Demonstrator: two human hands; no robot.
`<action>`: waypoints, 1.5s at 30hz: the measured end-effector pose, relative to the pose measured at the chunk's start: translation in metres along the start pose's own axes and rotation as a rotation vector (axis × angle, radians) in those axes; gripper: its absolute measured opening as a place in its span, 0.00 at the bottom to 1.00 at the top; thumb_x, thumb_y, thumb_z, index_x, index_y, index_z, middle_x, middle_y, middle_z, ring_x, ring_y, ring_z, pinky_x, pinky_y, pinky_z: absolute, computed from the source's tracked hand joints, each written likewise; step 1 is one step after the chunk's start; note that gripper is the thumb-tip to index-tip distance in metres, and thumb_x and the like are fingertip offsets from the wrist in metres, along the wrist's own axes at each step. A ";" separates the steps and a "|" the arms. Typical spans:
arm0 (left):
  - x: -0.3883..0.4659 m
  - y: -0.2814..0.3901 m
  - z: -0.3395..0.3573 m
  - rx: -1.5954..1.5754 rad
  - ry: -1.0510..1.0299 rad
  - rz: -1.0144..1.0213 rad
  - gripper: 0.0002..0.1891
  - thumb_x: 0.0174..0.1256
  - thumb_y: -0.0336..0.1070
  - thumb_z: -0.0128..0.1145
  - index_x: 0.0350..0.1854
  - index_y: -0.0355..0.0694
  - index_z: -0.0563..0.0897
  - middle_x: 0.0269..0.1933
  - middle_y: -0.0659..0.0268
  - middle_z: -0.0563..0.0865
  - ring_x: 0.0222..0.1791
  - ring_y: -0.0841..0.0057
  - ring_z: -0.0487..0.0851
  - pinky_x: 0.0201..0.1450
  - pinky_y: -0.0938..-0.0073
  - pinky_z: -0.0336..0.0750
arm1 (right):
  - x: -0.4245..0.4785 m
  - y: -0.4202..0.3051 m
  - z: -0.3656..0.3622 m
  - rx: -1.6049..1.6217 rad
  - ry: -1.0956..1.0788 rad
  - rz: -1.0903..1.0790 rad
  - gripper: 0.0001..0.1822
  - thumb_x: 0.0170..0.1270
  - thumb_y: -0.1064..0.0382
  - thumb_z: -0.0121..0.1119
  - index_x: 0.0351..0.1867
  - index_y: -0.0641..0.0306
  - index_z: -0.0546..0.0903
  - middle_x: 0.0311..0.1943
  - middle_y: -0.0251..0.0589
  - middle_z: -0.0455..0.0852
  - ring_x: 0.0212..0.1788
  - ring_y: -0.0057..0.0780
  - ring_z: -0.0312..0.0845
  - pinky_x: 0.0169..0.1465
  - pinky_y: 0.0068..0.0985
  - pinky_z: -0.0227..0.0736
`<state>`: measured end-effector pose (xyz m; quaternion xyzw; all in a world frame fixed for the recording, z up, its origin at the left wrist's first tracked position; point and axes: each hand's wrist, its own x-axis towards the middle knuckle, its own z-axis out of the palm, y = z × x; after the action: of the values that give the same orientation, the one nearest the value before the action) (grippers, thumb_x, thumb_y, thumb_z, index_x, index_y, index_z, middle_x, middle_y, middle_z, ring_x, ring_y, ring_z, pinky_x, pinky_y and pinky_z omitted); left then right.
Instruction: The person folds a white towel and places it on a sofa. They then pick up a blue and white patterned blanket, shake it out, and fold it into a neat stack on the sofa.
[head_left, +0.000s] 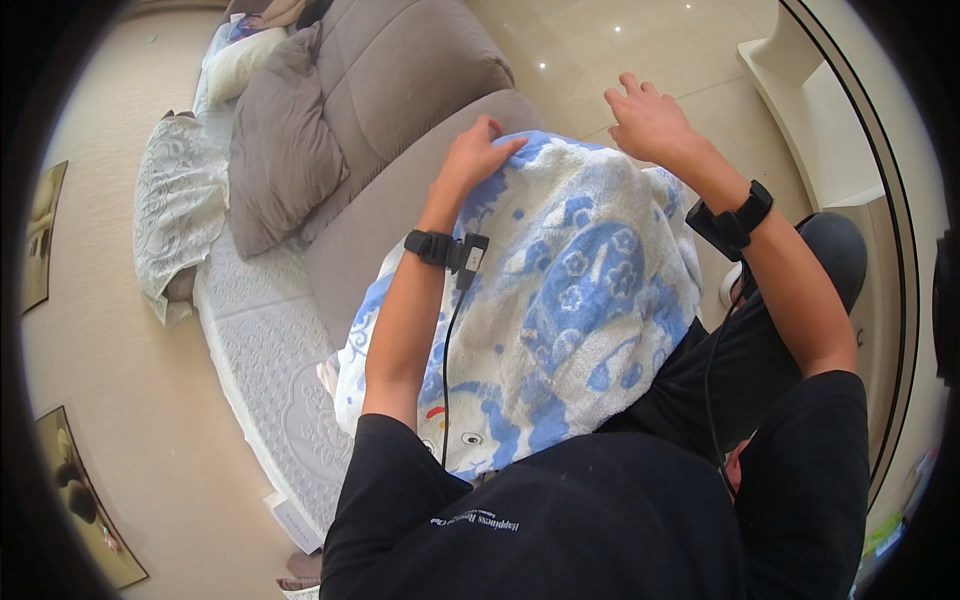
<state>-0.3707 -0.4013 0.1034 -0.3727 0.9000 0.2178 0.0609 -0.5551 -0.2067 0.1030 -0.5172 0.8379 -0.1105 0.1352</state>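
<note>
A blue and white plush towel or blanket (592, 247) with cartoon patterns lies in loose folds before me, over the sofa seat and against my lap. My left hand (474, 154) is at its far left edge, thumb and fingers spread; it seems to touch the cloth without gripping it. Beyond the far right edge of the cloth, my right hand (646, 116) hangs in the air with bent, parted fingers and nothing in them. Both wrists wear black straps with devices and cables. How much cloth is bunched underneath is hidden.
A grey sofa (397, 195) extends up and left, with a grey cushion (289, 150) and a white pillow (244, 66). Lace covers (184, 210) drape its back. A small white box (294, 519) lies by the sofa's back edge. Right stands a white curved furniture piece (817, 112).
</note>
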 end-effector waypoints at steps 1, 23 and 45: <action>-0.001 0.001 -0.001 -0.015 0.018 -0.008 0.31 0.53 0.60 0.65 0.47 0.36 0.80 0.39 0.51 0.86 0.42 0.62 0.84 0.46 0.64 0.76 | 0.000 0.000 -0.002 0.007 -0.014 0.000 0.19 0.57 0.65 0.54 0.52 0.63 0.74 0.57 0.49 0.70 0.57 0.47 0.70 0.53 0.44 0.71; -0.221 0.090 -0.054 -0.320 -0.514 0.573 0.10 0.60 0.33 0.64 0.34 0.39 0.74 0.19 0.56 0.71 0.20 0.56 0.72 0.24 0.65 0.64 | -0.017 -0.033 -0.007 0.230 -0.146 -0.808 0.18 0.40 0.76 0.58 0.35 0.54 0.85 0.56 0.40 0.76 0.65 0.44 0.60 0.65 0.44 0.58; -0.130 0.049 -0.061 0.075 0.090 0.589 0.33 0.57 0.37 0.66 0.64 0.38 0.67 0.64 0.54 0.71 0.66 0.65 0.69 0.66 0.64 0.62 | -0.010 -0.039 -0.008 0.717 -0.013 -0.411 0.10 0.55 0.64 0.62 0.34 0.69 0.81 0.29 0.55 0.82 0.33 0.49 0.78 0.39 0.35 0.71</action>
<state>-0.3086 -0.3137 0.2107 -0.1025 0.9785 0.1762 -0.0310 -0.5209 -0.2149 0.1247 -0.5947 0.6247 -0.4165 0.2873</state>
